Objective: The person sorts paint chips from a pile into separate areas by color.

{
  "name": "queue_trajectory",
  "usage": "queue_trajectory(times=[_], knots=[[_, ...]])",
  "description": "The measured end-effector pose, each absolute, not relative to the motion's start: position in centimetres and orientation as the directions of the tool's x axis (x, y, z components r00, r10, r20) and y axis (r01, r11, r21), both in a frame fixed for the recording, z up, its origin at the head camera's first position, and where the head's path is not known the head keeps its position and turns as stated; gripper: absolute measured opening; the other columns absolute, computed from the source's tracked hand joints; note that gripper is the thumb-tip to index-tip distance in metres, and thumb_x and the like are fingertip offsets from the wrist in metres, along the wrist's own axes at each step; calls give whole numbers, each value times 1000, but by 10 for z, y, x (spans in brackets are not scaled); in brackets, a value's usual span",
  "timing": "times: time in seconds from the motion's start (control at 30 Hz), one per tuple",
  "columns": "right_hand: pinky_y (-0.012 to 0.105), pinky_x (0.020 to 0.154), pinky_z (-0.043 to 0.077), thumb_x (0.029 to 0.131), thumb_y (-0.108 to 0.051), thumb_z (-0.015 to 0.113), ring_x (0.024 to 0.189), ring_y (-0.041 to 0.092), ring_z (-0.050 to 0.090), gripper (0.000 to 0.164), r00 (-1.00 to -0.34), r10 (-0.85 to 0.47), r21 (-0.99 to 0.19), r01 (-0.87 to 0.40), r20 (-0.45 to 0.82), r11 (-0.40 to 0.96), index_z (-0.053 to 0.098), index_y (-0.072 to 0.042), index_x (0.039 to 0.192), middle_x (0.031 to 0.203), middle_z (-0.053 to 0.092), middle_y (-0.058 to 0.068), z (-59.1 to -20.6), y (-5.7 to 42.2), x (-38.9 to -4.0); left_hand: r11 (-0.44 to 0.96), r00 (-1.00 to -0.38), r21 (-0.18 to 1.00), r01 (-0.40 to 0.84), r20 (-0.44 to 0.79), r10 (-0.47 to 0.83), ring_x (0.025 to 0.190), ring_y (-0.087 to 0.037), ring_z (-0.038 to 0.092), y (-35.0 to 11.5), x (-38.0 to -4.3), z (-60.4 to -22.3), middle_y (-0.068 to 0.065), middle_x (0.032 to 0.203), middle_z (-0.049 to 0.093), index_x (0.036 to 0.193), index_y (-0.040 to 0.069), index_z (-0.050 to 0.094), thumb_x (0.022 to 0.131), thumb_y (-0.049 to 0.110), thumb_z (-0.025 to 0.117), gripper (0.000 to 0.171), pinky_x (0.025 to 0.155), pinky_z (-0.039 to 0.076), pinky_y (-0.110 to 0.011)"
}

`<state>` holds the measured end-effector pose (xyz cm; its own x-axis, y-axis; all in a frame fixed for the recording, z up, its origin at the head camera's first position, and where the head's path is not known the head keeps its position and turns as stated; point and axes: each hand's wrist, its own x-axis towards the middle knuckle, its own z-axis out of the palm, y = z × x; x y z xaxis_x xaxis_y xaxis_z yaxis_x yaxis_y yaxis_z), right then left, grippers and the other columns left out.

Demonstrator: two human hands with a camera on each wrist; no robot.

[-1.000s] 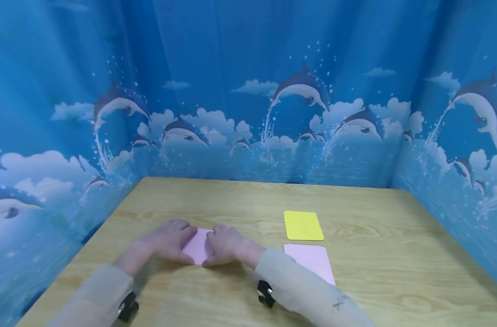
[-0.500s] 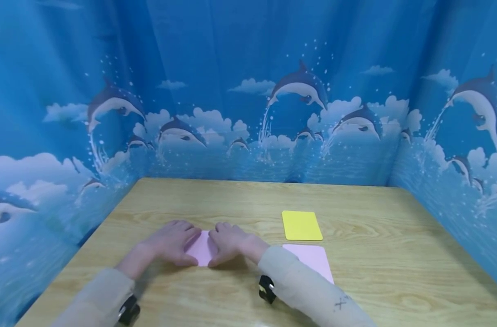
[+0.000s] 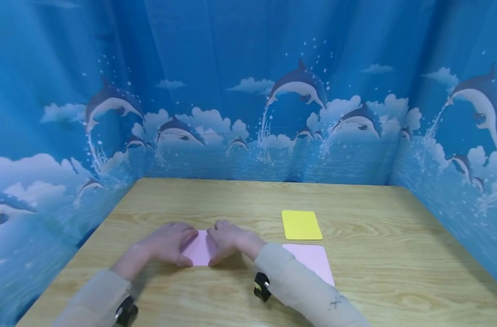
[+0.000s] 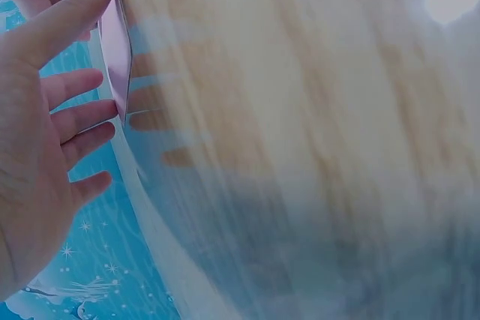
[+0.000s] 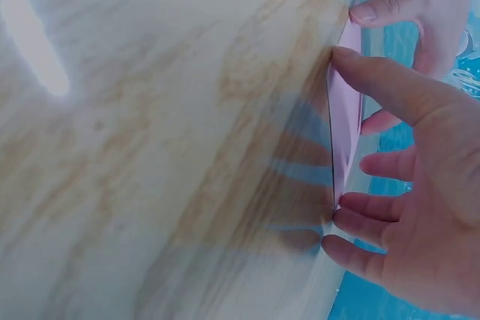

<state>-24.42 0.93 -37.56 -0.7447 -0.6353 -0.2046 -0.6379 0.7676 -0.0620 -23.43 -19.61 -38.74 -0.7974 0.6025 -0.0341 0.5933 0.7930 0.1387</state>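
Observation:
A pink square card lies low over the table at the left, between my two hands. My left hand holds its left side, with the thumb at the near edge and fingertips at the far edge. My right hand grips the right side in the same spread way. In the right wrist view, the pink card shows nearly edge-on between thumb and fingers. The left wrist view also shows the card edge-on, by the left thumb.
A yellow square card lies right of centre on the wooden table. Nearer me is another pink card, partly covered by my right sleeve. A blue dolphin-print curtain surrounds the table's back and sides.
Both hands stay on the pink card, with only slight shifts; the left hand has edged a little left since half a second ago. The other two cards lie where they were.

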Motion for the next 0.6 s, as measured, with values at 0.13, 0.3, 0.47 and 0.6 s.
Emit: queue_trajectory(times=[0.13, 0.3, 0.47, 0.6], knots=[[27, 85, 44, 67, -56, 74, 99, 13, 48, 82, -746, -635, -50, -639, -201, 767, 48, -12, 131, 113, 51, 2, -376, 8, -244, 786, -792, 136, 603, -20, 611, 122, -34, 42, -196, -234, -387, -14, 129, 51, 127, 5, 52, 68, 53, 72, 79, 103, 26, -56], [26, 80, 45, 66, -55, 75, 95, 12, 47, 80, -752, -626, -44, -632, -206, 774, 50, -14, 129, 108, 51, 1, -376, 6, -244, 790, -795, 137, 598, -23, 606, 123, -35, 41, -196, -234, -387, -16, 131, 49, 129, 4, 51, 68, 53, 71, 81, 103, 25, -56], [25, 78, 43, 63, -55, 77, 92, 12, 46, 81, -764, -607, -47, -613, -219, 788, 51, -13, 127, 104, 50, 1, -376, 4, -245, 786, -792, 150, 600, -27, 610, 123, -36, 41, -195, -233, -388, -16, 131, 49, 129, 3, 51, 68, 54, 71, 82, 103, 25, -56], [26, 83, 43, 61, -55, 79, 94, 14, 45, 84, -781, -586, -39, -593, -217, 805, 52, -11, 127, 106, 50, 3, -376, 5, -245, 781, -786, 135, 610, -23, 618, 122, -35, 42, -193, -235, -389, -15, 130, 50, 129, 3, 51, 70, 56, 70, 81, 103, 27, -54]])
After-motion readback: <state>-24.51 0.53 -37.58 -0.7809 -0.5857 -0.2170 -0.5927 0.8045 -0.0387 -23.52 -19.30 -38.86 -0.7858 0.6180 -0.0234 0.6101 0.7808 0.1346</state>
